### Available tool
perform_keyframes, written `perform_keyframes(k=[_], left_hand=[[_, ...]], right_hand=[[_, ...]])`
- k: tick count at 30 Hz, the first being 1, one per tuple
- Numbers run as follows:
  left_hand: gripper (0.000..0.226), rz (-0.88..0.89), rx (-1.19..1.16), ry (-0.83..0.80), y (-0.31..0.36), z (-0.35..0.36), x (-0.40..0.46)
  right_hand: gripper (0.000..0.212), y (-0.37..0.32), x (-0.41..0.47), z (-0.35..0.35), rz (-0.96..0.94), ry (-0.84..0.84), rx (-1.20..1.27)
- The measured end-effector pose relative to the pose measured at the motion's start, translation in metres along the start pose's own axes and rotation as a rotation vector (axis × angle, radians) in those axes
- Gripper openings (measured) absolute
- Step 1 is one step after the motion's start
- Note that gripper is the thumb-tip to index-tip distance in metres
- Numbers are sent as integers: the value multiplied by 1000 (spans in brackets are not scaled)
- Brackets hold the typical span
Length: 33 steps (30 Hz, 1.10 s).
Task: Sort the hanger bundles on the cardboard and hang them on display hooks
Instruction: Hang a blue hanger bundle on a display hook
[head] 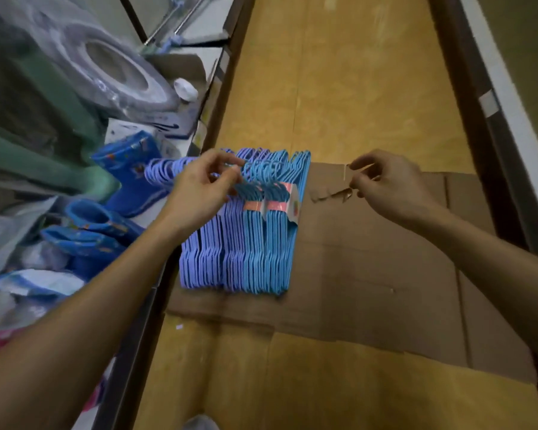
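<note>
Several bundles of plastic hangers [246,243], purple on the left and light blue on the right, lie side by side on a flattened cardboard sheet [370,259] on the floor. Pink paper bands wrap the blue bundles. My left hand [202,187] reaches over the hook ends, with thumb and fingers pinched on the hooks of a bundle. My right hand [389,184] hovers above the cardboard to the right of the hangers, its fingers pinched together, possibly on something thin that is too small to make out.
A low shelf on the left holds blue rubber boots [128,172], wrapped grey goods [100,60] and green fabric [28,144]. The yellow floor [339,82] stretches ahead. A dark shelf base and white edge [494,119] run along the right.
</note>
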State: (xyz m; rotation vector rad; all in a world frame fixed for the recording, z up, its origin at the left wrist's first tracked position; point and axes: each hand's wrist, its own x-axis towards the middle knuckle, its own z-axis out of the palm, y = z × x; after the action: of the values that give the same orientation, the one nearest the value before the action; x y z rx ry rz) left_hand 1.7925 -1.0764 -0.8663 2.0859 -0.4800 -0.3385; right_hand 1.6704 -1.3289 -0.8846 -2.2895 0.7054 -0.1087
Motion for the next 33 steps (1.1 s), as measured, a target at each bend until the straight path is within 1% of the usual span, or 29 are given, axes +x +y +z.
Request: perform_keyframes(k=[3, 5, 7, 9, 12, 15, 17, 19, 22, 24, 26, 28, 30, 33], left_hand=[[14, 42, 57, 64, -44, 17, 29], [14, 107, 129, 114, -68, 26, 47], [18, 166, 213, 131, -87, 33, 61], [27, 241, 323, 102, -103, 38, 73], [46, 354, 500, 27, -118, 48, 87], [56, 379, 581, -49, -121, 57, 98], [58, 394, 591, -75, -122, 62, 104], [58, 400, 609, -82, -126, 65, 110], [49, 392, 648, -78, -130, 71, 115], [42, 371, 641, -82, -131, 75, 116], [41, 359, 630, -94, -132, 76, 116], [41, 350, 610, -106, -132, 75, 117], [41, 336, 570, -119, -132, 75, 118], [41, 332, 555, -109, -132, 76, 117]], right_hand=[[26, 21, 19, 44, -18, -3, 13], [26, 33, 28, 71, -19, -12, 39], [26, 47, 33, 99, -14, -25, 62], [30, 59, 34, 124, 10, -74, 76], [47, 73, 31, 159, 93, -229, 130], [56, 85, 30, 191, 178, -317, 189], [61, 90, 30, 210, 239, -357, 252], [63, 91, 30, 228, 317, -384, 393], [68, 90, 28, 251, 416, -382, 600], [62, 88, 25, 266, 432, -394, 654], [52, 85, 22, 281, 451, -373, 722], [48, 85, 22, 289, 539, -343, 919], [42, 85, 22, 288, 603, -401, 1132], [39, 86, 24, 285, 610, -505, 1217]])
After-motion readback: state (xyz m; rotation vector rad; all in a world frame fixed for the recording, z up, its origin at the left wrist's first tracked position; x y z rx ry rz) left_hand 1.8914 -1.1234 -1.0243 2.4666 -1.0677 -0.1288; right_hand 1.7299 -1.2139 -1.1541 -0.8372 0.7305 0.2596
